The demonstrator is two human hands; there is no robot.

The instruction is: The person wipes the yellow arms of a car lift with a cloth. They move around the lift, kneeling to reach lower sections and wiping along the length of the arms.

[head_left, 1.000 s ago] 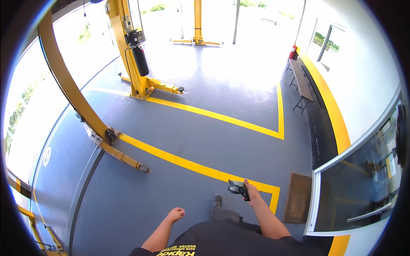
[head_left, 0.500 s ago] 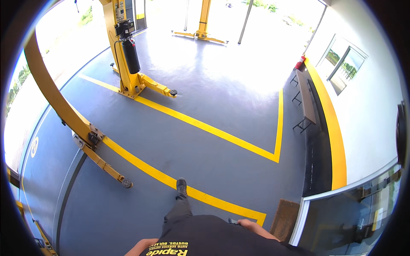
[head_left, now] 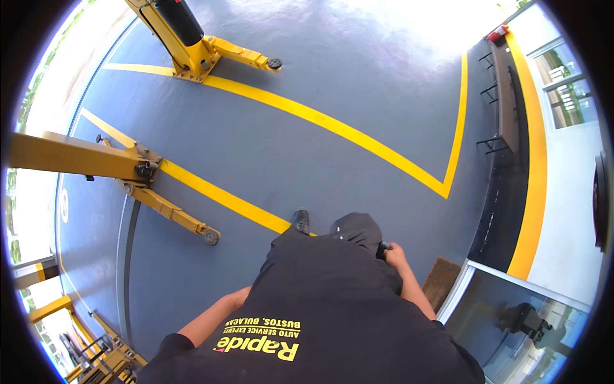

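My right hand (head_left: 394,255) is at the right side of my body, its fingers closed around a small dark object (head_left: 384,249) whose kind I cannot make out. Beside it is a rounded dark grey form (head_left: 356,229) that looks like my raised, trousered knee. At the left, the end of my left hand (head_left: 242,297) is hidden behind my black shirt (head_left: 320,281), so its fingers do not show. A black shoe (head_left: 300,221) of mine stands at a yellow floor line (head_left: 224,198).
Two yellow lift posts (head_left: 77,155) (head_left: 185,54) stand left, with low arms (head_left: 176,216) (head_left: 246,54) reaching over the grey floor (head_left: 281,153). Along the right wall are a long bench (head_left: 505,96) and a red extinguisher (head_left: 497,34). A brown mat (head_left: 441,281) lies by a glass door (head_left: 511,320).
My view has tilted down and turned, so more of my shirt and forearms shows. My right hand has come up and forward beside the dark grey form. The lift arms appear higher in view.
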